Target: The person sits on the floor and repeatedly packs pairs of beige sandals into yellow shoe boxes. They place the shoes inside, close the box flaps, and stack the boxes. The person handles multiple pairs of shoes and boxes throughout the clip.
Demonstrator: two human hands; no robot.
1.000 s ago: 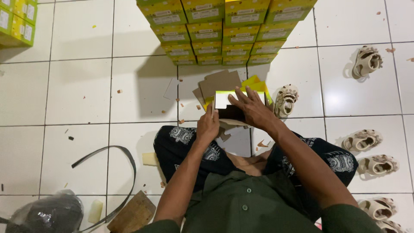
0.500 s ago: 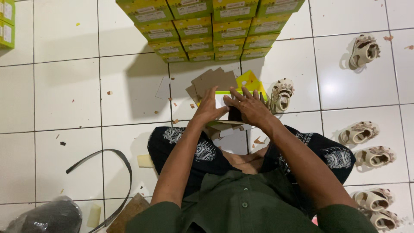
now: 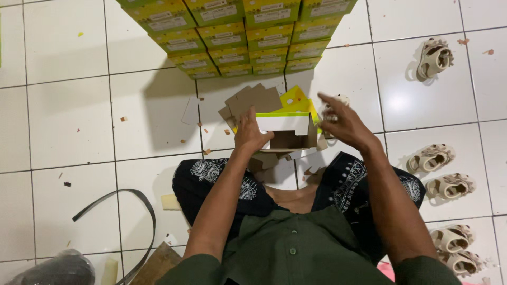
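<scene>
Stacked yellow-green boxes [image 3: 240, 37] filled the upper centre; sandals [image 3: 441, 171] lay at right. The left hand [image 3: 251, 132] gripped the open box [image 3: 285, 132] mid-frame; the right hand [image 3: 343, 124] hovered beside it, fingers spread.

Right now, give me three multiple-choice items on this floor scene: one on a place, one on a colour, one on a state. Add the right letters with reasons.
1. Where does the stack of boxes stand?
A. beyond the open box, at the far side of the floor
B. on the person's lap
C. beside the black strap

2. What colour is the rim of the open box?
A. red
B. yellow-green
C. blue

3. How is the left hand?
A. lifted free in the air
B. pressed flat on the tiles
C. gripping the open box's wall

Answers: 1 A, the stack rises past the box at the top of the view. 2 B, the box's top edge shows yellow-green. 3 C, its fingers wrap the box's left wall, while the right hand hovers apart.
</scene>
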